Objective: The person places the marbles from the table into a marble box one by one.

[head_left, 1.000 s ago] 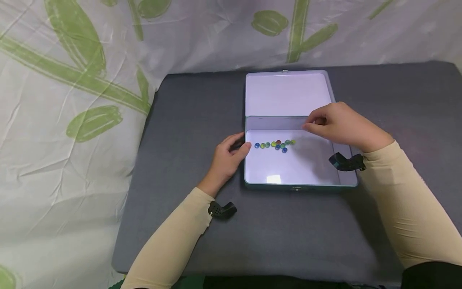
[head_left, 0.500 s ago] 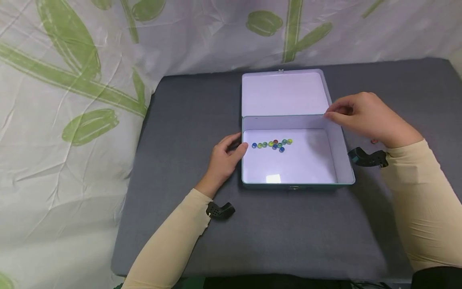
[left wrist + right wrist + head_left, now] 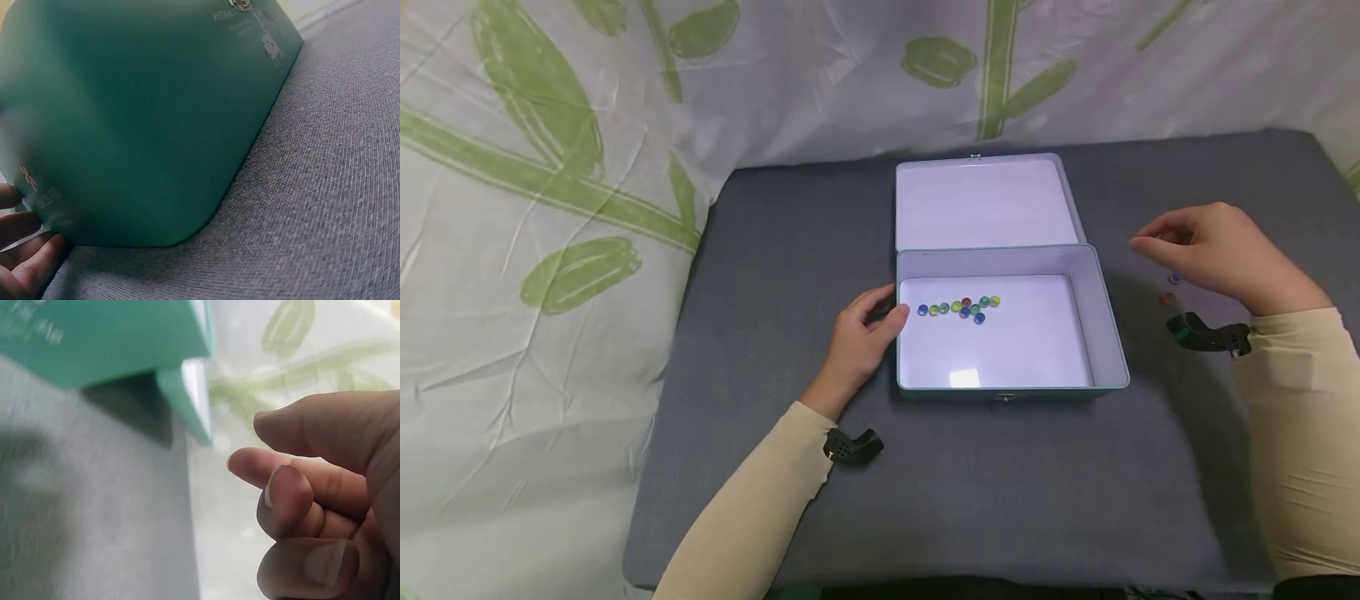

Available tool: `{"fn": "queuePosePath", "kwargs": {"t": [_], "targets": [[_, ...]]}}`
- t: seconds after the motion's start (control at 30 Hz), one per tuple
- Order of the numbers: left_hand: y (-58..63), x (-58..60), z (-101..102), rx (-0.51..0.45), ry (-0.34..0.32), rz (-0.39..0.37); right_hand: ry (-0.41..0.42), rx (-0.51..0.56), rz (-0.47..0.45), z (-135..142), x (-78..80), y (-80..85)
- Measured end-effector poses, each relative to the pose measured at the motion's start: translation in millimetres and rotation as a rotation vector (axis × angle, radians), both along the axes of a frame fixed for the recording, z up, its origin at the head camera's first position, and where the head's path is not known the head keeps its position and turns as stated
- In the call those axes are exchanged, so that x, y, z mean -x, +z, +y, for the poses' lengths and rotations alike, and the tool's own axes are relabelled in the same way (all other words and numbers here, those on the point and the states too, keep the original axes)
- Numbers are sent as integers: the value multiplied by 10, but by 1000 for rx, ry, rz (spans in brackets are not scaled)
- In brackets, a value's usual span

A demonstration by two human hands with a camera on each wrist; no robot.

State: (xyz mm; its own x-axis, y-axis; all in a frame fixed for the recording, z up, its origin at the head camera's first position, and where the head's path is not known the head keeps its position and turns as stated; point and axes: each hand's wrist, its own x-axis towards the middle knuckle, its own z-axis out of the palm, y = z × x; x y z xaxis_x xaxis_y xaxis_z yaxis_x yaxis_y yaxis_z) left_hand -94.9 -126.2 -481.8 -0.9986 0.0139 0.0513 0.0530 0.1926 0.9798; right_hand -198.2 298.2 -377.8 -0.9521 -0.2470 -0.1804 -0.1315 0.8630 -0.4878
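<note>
A green tin box (image 3: 1108, 379) with a white inside stands on the table, its lid (image 3: 988, 204) folded back. Several glass marbles (image 3: 966, 308) in blue, green, yellow and red lie in an uneven row on its floor, left of the middle. My left hand (image 3: 857, 346) rests against the box's left side; the left wrist view shows its fingertips (image 3: 39, 262) touching the green wall low down. To the right of the box my right hand (image 3: 1228, 254) hovers above the table. Its fingers are loosely bent, with nothing between thumb and fingertips in the right wrist view.
On the table right of the box lie a blue marble (image 3: 1175, 278) and a red marble (image 3: 1167, 297), just below my right hand. A grey cloth covers the table (image 3: 790, 275). A white sheet with green leaf prints (image 3: 820, 75) hangs behind and along the left.
My right hand has moved right, from over the box to above the table beside it. The blue and red marbles there have come into view. My left hand keeps its place on the box.
</note>
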Motion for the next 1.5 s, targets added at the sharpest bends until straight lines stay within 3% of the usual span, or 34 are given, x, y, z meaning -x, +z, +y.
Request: {"fn": "queuePosePath", "kwargs": {"t": [0.2, 0.43, 0.97, 1.5], "targets": [[-1, -4, -8, -5, 1, 23, -16, -62, 31, 112, -1, -81], [35, -9, 0, -10, -4, 27, -8, -116, -6, 299, -53, -215], [38, -16, 0, 13, -9, 11, -7, -151, -35, 484, -184, -459], [36, -9, 7, -6, -4, 31, -33, -145, -27, 511, -238, -519]]}}
